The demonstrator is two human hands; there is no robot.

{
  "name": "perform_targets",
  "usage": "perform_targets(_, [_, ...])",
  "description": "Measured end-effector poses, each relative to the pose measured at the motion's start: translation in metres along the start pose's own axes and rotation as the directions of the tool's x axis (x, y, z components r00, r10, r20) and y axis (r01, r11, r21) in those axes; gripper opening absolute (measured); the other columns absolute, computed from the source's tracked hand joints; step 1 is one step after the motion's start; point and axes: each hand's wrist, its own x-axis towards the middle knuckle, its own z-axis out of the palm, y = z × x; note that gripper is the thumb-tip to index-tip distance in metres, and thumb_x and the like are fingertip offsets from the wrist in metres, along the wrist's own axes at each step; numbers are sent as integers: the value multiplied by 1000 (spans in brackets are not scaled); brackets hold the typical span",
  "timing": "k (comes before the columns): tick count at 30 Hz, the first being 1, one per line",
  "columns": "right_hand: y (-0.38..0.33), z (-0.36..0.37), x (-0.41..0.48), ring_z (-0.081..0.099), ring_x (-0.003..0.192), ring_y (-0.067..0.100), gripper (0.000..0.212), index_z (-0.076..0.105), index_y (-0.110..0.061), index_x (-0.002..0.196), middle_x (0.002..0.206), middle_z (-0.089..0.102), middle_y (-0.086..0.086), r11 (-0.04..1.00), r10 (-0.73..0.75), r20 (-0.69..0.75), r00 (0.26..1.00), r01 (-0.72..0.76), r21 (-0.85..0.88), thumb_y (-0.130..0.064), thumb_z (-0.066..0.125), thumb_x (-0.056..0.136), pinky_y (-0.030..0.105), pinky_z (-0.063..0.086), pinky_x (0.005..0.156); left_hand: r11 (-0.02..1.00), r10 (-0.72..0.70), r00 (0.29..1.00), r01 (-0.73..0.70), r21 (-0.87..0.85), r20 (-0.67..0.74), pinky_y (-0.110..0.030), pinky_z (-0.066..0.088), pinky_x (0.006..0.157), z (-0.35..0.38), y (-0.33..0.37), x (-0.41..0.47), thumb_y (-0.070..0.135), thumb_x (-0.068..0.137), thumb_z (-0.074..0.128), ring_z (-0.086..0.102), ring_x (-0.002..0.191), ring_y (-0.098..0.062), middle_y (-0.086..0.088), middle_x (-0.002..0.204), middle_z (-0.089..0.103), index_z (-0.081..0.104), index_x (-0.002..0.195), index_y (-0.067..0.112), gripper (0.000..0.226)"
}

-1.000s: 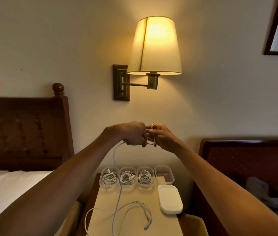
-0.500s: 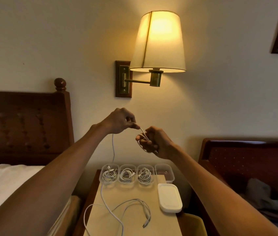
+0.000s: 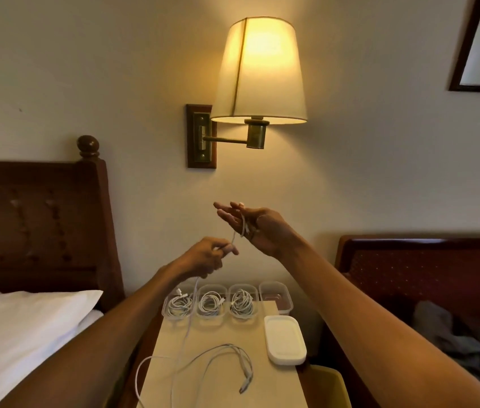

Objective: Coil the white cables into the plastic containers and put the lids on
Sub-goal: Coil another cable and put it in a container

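the white cable (image 3: pixel 242 226) is looped round the straight, spread fingers (image 3: pixel 228 216) of the right hand (image 3: pixel 258 228), which is raised palm up. from there it runs a short way down to the left hand (image 3: pixel 203 257), where thumb and forefinger pinch it and the other fingers are curled. below that hand it hangs to the table (image 3: pixel 277 384) and lies there in loose loops. four plastic containers (image 3: pixel 275 300) stand in a row at the table's back, and three hold coiled cables (image 3: pixel 210 303). a white lid (image 3: pixel 285 340) lies near the rightmost container.
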Motion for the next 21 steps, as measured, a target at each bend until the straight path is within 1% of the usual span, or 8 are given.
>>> perform_targets(2, [0,-5,3,64,110,36,31,43,5,128,129,57,28,996,-46,-30,998,44,-72,-5,25,104,40,57,90,1000,-9,995,8,7,103,-23,38,43,15,11,-7,31,106,41,45,53,-11,-7,73,55,65,120,22,30])
perform_targets(4, [0,-13,4,60,114,37,34,41,6,134,135,52,28,971,-85,-82,993,64,-231,-6,29,104,44,55,92,999,-33,984,34,-3,177,-21,40,45,21,23,-15,32,106,40,46,53,-9,-5,73,55,62,125,22,31])
perform_targets(7, [2,-28,3,55,121,38,33,46,6,132,138,49,27,858,-148,-131,980,61,-511,-5,37,103,46,51,96,995,-81,963,65,71,259,-23,42,49,7,42,-18,33,105,43,47,58,-11,-4,76,55,62,128,23,32])
perform_targets(10, [4,-39,3,50,125,39,33,46,7,133,138,47,26,827,-224,-214,951,69,-558,-4,39,103,44,47,100,974,-138,942,73,215,307,-23,44,51,-5,64,-19,31,104,48,47,62,-13,-3,79,55,64,127,20,30])
perform_targets(13, [7,-40,8,45,130,41,36,41,9,137,137,45,28,777,-250,-237,939,48,-628,-3,40,102,48,39,110,941,-177,932,66,332,317,-23,47,51,-5,84,-20,21,103,48,50,62,-14,-3,78,58,64,123,10,27])
perform_targets(15, [10,-40,9,46,128,40,36,42,9,136,135,47,28,717,-245,-229,942,17,-697,-2,42,102,53,38,110,920,-180,933,47,388,313,-23,48,51,-8,92,-19,15,101,48,52,64,-15,-3,79,59,66,118,7,26])
perform_targets(17, [13,-42,7,51,123,40,34,46,9,133,131,50,29,675,-219,-233,948,-25,-738,-4,43,102,55,42,106,922,-134,943,6,387,305,-23,48,52,-17,95,-18,14,99,52,53,65,-15,-4,79,60,71,111,7,23])
perform_targets(21, [16,-49,-1,63,99,35,29,50,17,120,124,51,35,659,-46,-230,972,-144,-739,-3,41,101,43,52,91,950,-4,967,-76,302,255,-25,53,60,-41,94,-16,16,94,64,57,71,-17,-7,82,64,76,100,11,14])
